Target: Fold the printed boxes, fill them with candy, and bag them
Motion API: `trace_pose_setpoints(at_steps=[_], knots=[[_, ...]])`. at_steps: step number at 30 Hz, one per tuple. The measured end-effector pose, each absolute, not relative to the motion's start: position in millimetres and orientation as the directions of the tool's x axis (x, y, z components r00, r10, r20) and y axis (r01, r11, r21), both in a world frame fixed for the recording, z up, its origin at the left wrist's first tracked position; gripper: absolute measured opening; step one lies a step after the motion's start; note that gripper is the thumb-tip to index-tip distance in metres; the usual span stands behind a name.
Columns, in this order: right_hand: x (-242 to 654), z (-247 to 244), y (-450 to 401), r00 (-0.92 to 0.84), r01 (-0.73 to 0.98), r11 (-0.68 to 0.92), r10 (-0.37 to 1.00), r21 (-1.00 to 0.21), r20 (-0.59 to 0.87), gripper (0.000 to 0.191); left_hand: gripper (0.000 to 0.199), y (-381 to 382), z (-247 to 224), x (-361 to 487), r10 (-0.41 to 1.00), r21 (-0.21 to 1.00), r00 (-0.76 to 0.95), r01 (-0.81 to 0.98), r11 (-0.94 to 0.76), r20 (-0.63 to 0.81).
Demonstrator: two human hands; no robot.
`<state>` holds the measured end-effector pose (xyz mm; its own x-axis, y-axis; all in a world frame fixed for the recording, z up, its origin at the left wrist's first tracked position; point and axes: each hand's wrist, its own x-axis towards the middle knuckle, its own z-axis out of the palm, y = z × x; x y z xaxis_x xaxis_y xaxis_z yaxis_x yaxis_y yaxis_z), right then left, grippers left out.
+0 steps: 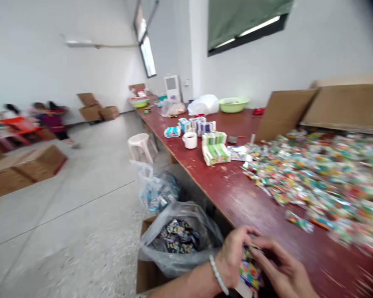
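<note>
A small dark packet with a bright multicoloured print [250, 271] is held between my two hands at the bottom of the view. My left hand [233, 254], with a pale beaded bracelet [217, 275] at the wrist, is closed on its left side. From the right, my right hand [282, 269] pinches the packet's upper part. The fingers partly cover the packet, and a white edge shows at its lower left. Left of my hands stands a cardboard box [145, 269] lined with a clear plastic bag [186, 261], holding several dark packets [180, 236].
A long red table [214, 182] carries a heap of shiny colourful packets [323, 178], cardboard flaps [287, 111], green-white boxes [216, 148], a white mug [190, 140] and a green basin [233, 105]. A white stool [139, 140], a bag of blue packets [160, 192] and cartons [39, 165] stand on the floor.
</note>
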<state>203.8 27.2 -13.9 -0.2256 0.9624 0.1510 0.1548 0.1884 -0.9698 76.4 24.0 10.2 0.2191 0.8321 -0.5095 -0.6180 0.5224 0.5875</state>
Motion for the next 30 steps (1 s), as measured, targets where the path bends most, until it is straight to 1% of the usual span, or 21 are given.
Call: trace_pose_setpoints(at_steps=[3, 5, 6, 7, 9, 10, 11, 13, 14, 16, 18, 19, 21, 23, 24, 25, 27, 30], knots=[[209, 6, 38, -0.132, 0.210, 0.174, 0.980, -0.962, 0.148, 0.028, 0.030, 37, 21, 84, 0.873, 0.562, 0.223, -0.691, 0.456, -0.434], [220, 9, 51, -0.058, 0.261, 0.132, 0.991, -0.956, 0.121, 0.035, 0.032, 53, 25, 85, 0.859, 0.555, 0.198, -0.690, 0.464, -0.472], [229, 8, 60, -0.006, 0.299, 0.118, 0.993, -0.947, 0.122, 0.038, 0.035, 63, 25, 85, 0.866, 0.586, 0.164, -0.675, 0.447, -0.472], [240, 6, 69, 0.066, 0.351, 0.113, 0.987, -0.930, 0.145, 0.038, 0.037, 73, 25, 84, 0.895, 0.652, 0.103, -0.649, 0.392, -0.435], [264, -3, 89, 0.168, 0.521, 0.083, 0.966, -0.850, 0.197, 0.040, 0.038, 93, 20, 79, 0.953, 0.824, -0.038, -0.513, 0.240, -0.301], [275, -8, 100, 0.199, 0.596, 0.069, 0.953, -0.800, 0.231, 0.041, 0.037, 102, 17, 75, 0.969, 0.893, -0.092, -0.417, 0.170, -0.228], [285, -13, 110, 0.203, 0.671, 0.056, 0.945, -0.739, 0.256, 0.041, 0.037, 110, 13, 71, 0.976, 0.933, -0.121, -0.335, 0.129, -0.179], [298, -22, 128, 0.157, 0.785, 0.043, 0.951, -0.618, 0.266, 0.039, 0.041, 119, 6, 60, 0.981, 0.977, -0.150, -0.194, 0.093, -0.123], [302, -25, 134, 0.131, 0.813, 0.044, 0.958, -0.581, 0.256, 0.037, 0.044, 122, 3, 55, 0.983, 0.988, -0.154, -0.132, 0.084, -0.104], [305, -28, 142, 0.094, 0.832, 0.049, 0.969, -0.552, 0.228, 0.031, 0.046, 123, 1, 47, 0.989, 0.999, -0.145, 0.024, 0.045, -0.041], [306, -30, 144, 0.088, 0.833, 0.040, 0.975, -0.552, 0.203, 0.025, 0.047, 124, 3, 44, 0.997, 0.983, -0.078, 0.185, -0.006, 0.021], [306, -30, 144, 0.090, 0.832, 0.032, 0.977, -0.554, 0.191, 0.022, 0.048, 125, 5, 45, 0.999, 0.957, -0.017, 0.288, -0.033, 0.039], [306, -29, 142, 0.099, 0.823, 0.016, 0.980, -0.568, 0.171, 0.017, 0.053, 131, 10, 50, 0.990, 0.841, 0.140, 0.531, -0.098, 0.027], [305, -29, 139, 0.109, 0.800, 0.006, 0.982, -0.600, 0.155, 0.017, 0.056, 141, 15, 58, 0.963, 0.689, 0.268, 0.705, -0.167, -0.040], [304, -29, 137, 0.114, 0.783, 0.002, 0.983, -0.622, 0.146, 0.018, 0.056, 146, 17, 61, 0.948, 0.633, 0.309, 0.750, -0.195, -0.075], [303, -28, 134, 0.118, 0.762, -0.003, 0.984, -0.647, 0.135, 0.020, 0.054, 151, 19, 64, 0.937, 0.604, 0.336, 0.769, -0.211, -0.100], [298, -26, 126, 0.115, 0.707, -0.012, 0.989, -0.708, 0.098, 0.027, 0.049, 156, 22, 67, 0.926, 0.606, 0.358, 0.766, -0.216, -0.122], [291, -18, 113, 0.061, 0.495, -0.025, 0.998, -0.869, 0.006, 0.037, 0.046, 152, 26, 66, 0.911, 0.633, 0.389, 0.742, -0.221, -0.139]])
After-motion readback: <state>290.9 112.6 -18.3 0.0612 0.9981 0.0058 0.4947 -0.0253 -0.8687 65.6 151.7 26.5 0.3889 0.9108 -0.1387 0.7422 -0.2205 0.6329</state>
